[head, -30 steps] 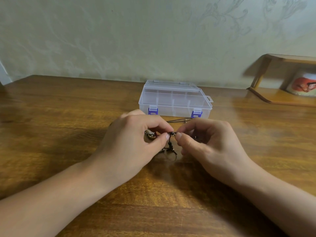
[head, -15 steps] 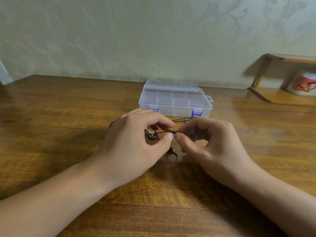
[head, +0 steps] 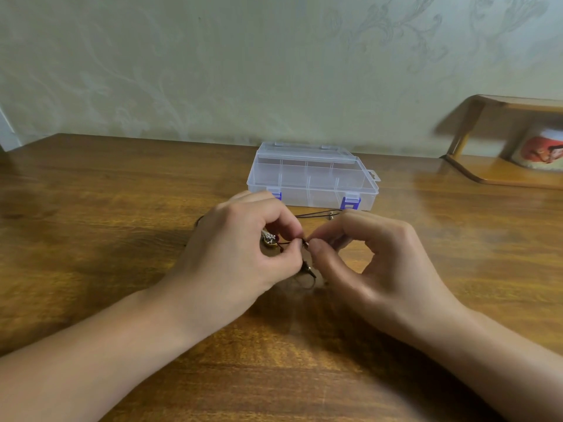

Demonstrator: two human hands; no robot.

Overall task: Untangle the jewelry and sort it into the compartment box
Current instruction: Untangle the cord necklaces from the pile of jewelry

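A tangle of dark cords with small metal pieces lies on the wooden table (head: 106,208) between my hands. My left hand (head: 240,251) pinches a cord near its knot, and a silver and gold pendant (head: 269,240) shows under its fingers. My right hand (head: 374,269) pinches the same knot (head: 305,242) from the other side, thumb and forefinger tips almost touching the left fingertips. A loose cord end (head: 320,214) trails toward the box. The clear plastic compartment box (head: 310,178) with blue latches stands shut just behind my hands.
A low wooden shelf (head: 499,175) sits at the right rear with a white cup (head: 539,150) bearing a red picture under it. A pale patterned wall closes off the far edge of the table.
Both hands stay pinched on the cord tangle, fingertips shifting slightly at the knot. The small dangling metal piece below has moved a little between the hands.
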